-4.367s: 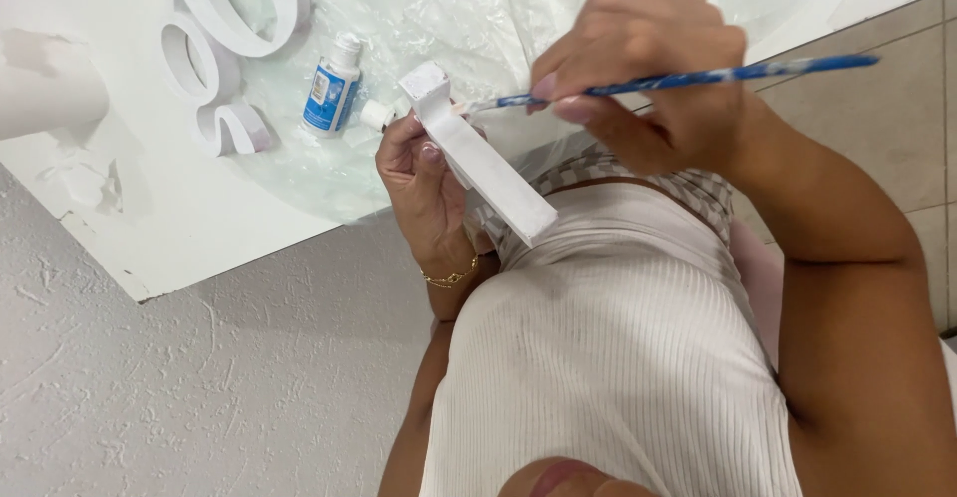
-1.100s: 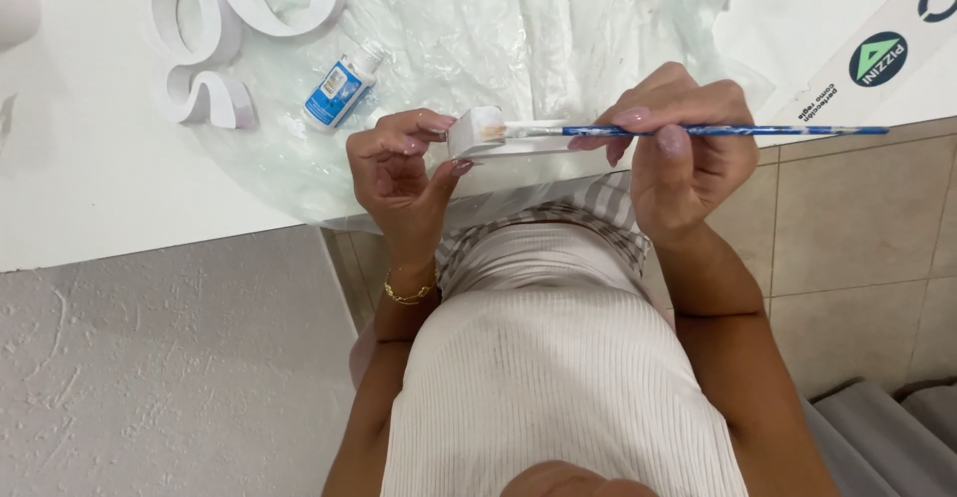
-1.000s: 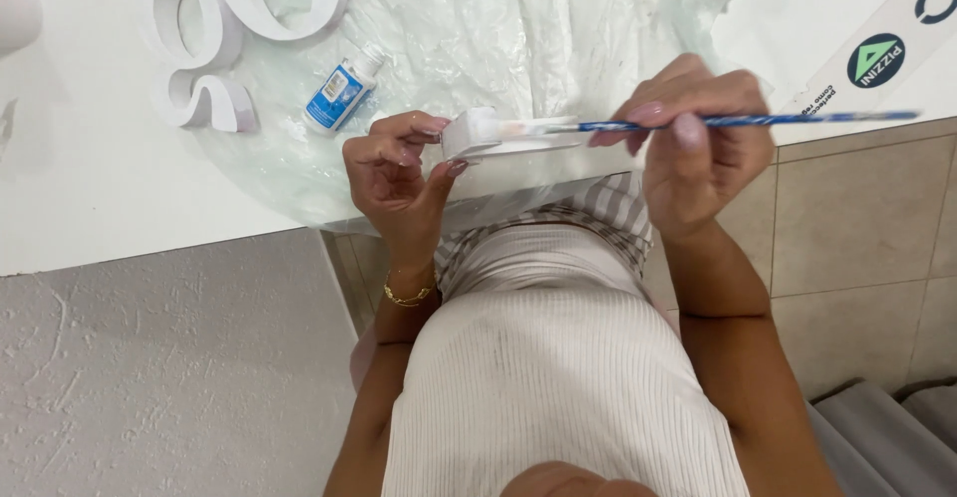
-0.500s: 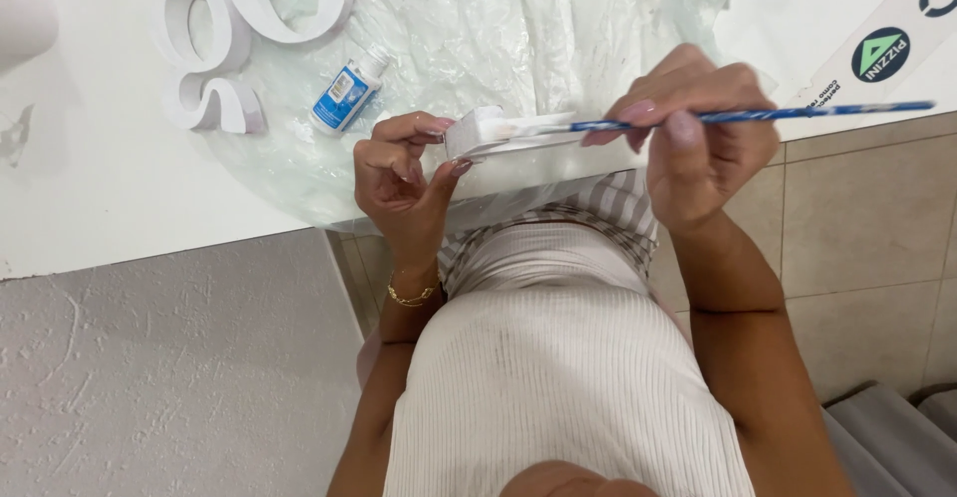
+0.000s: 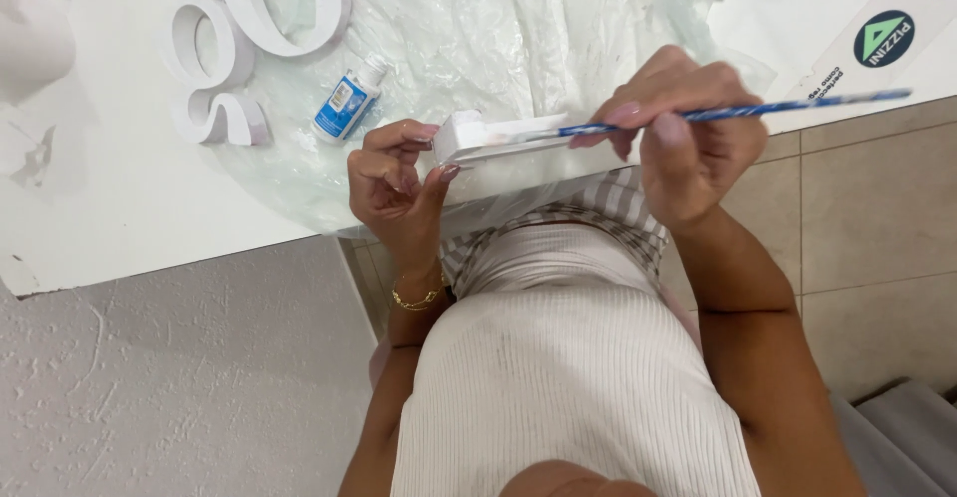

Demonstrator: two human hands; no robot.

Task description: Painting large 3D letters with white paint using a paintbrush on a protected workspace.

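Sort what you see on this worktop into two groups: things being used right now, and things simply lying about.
In use:
left hand gripping the white wooden piece
right hand holding the blue paintbrush, tip on that piece

Lying about:
small paint bottle on the clear plastic sheet
white cut-out shapes
printed strip on the white table

Home craft corner, set up for painting

A white table (image 5: pixel 130 208) draped in clear plastic sheeting (image 5: pixel 518 38) stands on beige floor tiles (image 5: pixel 877 208); at ten o'clock lie white cut-out letters (image 5: pixel 214 78) and a small blue-labelled paint bottle (image 5: pixel 344 103).
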